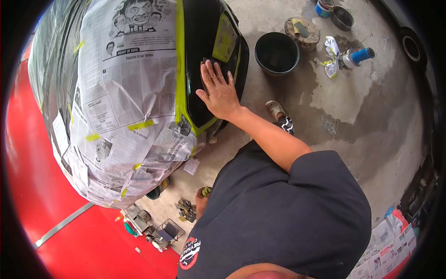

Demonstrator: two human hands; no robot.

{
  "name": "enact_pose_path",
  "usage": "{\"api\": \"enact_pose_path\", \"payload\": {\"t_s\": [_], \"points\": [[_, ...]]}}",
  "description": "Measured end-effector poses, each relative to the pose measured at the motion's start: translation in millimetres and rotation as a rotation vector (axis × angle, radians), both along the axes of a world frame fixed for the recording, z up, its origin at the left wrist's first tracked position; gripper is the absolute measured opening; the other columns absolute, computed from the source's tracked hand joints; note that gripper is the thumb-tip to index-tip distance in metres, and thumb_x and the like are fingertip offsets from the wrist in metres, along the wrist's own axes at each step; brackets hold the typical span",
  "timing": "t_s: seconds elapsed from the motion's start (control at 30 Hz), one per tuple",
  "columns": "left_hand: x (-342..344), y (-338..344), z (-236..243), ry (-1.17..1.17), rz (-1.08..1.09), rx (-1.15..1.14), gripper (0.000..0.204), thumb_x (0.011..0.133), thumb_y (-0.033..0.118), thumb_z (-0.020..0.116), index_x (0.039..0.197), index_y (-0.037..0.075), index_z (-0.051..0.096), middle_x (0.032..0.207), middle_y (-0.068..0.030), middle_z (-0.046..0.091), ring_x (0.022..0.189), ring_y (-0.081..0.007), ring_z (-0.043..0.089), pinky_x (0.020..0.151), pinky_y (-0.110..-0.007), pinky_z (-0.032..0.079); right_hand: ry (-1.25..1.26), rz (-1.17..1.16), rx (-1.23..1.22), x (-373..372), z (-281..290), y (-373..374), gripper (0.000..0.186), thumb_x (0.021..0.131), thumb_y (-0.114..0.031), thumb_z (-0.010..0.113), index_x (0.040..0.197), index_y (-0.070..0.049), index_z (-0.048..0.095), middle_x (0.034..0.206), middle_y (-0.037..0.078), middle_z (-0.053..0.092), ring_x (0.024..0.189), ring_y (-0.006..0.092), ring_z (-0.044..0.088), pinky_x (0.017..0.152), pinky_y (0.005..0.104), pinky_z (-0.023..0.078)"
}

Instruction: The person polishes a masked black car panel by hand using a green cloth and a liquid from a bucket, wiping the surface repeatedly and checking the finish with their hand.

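Note:
My right hand [218,88] lies with fingers extended on the glossy black panel [200,109] of a masked vehicle; a small dark piece, unclear in detail, shows beneath the fingertips. Yellow-green tape [181,69] borders the panel, and a yellowish patch [224,39] sits higher on it. Newspaper sheets [125,83] cover the bodywork to the left. Down beside my dark shirt, my left hand [202,199] is closed around a crumpled green item [207,190]. My body hides part of that hand.
A water-filled black bucket [277,53], stump [302,33], white rag [331,58], blue-capped cylinder [360,56] and containers [343,19] stand or lie at upper right. A wheel [411,46] is at far right, a red surface [46,186] at left, scattered pieces [186,209] below.

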State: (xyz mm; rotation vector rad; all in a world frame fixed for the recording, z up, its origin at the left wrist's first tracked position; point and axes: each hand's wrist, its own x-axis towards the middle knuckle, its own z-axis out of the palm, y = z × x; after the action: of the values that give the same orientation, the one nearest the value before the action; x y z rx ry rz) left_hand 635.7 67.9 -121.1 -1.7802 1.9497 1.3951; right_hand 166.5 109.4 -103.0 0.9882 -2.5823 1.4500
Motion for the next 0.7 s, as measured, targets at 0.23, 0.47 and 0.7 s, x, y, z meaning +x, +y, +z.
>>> {"api": "enact_pose_path", "payload": {"t_s": [0.23,0.47,0.7], "points": [[-35,9,16,-0.098,-0.015,-0.059,0.046,0.081,0.006,0.072,0.125,-0.003,0.062,0.099,-0.0112,0.073,0.088,-0.0173,0.068,0.08,-0.03,0.055,-0.008,-0.15,-0.003,-108,7,-23,0.076,0.104,-0.047,0.047,0.163,-0.009,0.018,0.17,0.013,0.02,0.154,0.0397,0.023,0.116,0.0696,0.022],[39,12,-56,0.022,0.04,-0.045,0.047,0.082,0.011,0.077,0.124,-0.002,0.063,0.099,-0.0093,0.073,0.088,-0.0156,0.068,0.079,-0.03,0.055,-0.04,-0.088,0.02,-84,7,-23,0.075,0.104,-0.044,0.047,0.164,-0.009,0.017,0.171,0.014,0.016,0.154,0.0403,0.023,0.117,0.0683,0.024],[22,15,-50,0.081,0.063,-0.031,0.051,0.081,0.015,0.082,0.125,-0.001,0.063,0.099,-0.0086,0.073,0.087,-0.0148,0.067,0.079,-0.03,0.055,-0.339,-0.221,-0.15,-190,4,-45,0.077,0.104,-0.055,0.038,0.163,-0.008,0.019,0.17,0.013,0.018,0.156,0.0391,0.016,0.12,0.066,0.016]]}}
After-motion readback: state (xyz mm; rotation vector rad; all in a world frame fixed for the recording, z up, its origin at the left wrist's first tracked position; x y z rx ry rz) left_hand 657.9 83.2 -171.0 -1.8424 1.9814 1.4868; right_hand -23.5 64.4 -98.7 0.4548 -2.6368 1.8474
